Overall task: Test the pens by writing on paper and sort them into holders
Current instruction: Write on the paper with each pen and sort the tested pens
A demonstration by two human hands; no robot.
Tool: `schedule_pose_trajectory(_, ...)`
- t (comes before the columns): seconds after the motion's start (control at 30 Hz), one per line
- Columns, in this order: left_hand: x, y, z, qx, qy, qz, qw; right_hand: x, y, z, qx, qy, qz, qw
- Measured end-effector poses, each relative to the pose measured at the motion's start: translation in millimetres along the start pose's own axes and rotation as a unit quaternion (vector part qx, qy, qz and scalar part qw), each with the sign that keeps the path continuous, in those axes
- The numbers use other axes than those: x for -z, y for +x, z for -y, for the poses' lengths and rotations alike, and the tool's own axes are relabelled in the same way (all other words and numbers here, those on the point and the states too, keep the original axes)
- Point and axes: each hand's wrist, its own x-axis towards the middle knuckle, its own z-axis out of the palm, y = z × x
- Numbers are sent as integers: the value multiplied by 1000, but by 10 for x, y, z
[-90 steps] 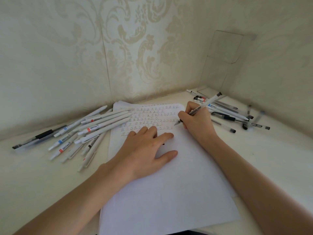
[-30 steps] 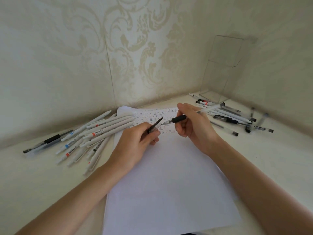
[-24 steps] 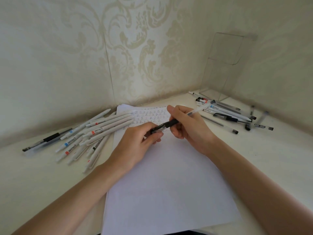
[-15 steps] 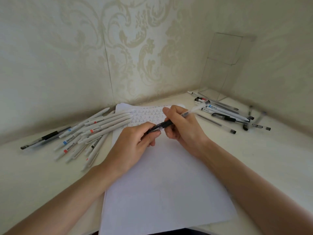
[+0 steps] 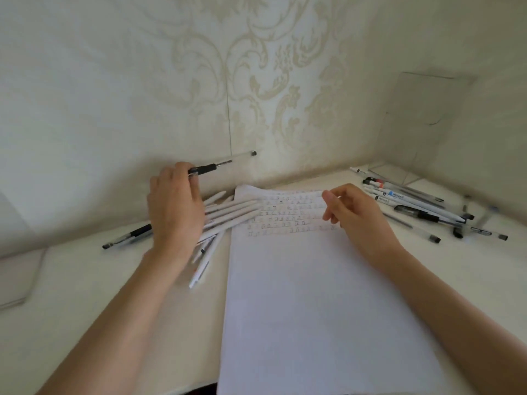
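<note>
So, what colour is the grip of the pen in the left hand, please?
Black, on the pen; head view.

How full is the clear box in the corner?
Empty: the clear box shows only wall through it; pens lie outside on the table.

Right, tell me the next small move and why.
Probably lower the clear plastic pen with the black grip onto the pile of white pens: the left hand pinches it raised above them, and the right hand hangs empty over the written white paper sheet.

Paper (image 5: 313, 295) on table (image 5: 85, 280) between two pen piles (image 5: 228, 215).
</note>
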Motion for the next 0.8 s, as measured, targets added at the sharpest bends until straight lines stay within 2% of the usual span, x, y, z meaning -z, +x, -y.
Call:
schedule_pose_trajectory(0.13,36,0,43,91,105,56,989,40,-21,-51,19,-106,8,994)
schedule_pose_trajectory(0.23,32,-75,-32,74,123,66,987,43,22,-94,37,-204,-15,978)
schedule_pose_trajectory(0.3,1,-132,-140,-14,72,46,996,145,88,-119,39,-285,-90,953)
schedule_pose_trajectory(0.37,-45,-255,-314,-148,-4,61,987,325,136,-141,1,-368,-156,917)
schedule_pose_trajectory(0.43,-91,-425,-506,-253,-70,143,954,477,159,-210,-79,-434,-148,885)
schedule_pose_trajectory(0.53,-154,-669,-691,-315,-103,298,895,536,172,-332,-174,-467,-81,863)
schedule_pose_trajectory(0.6,-210,-759,-696,-327,-91,357,870,501,179,-411,-181,-473,-68,860)
schedule_pose_trajectory(0.7,-235,-770,-665,-321,-99,357,872,483,206,-474,-130,-467,-106,868)
schedule_pose_trajectory(0.77,-207,-754,-674,-305,-128,321,888,477,224,-467,-38,-385,-130,913)
schedule_pose_trajectory(0.8,-202,-742,-677,-292,-145,289,900,457,224,-429,24,-330,-115,937)
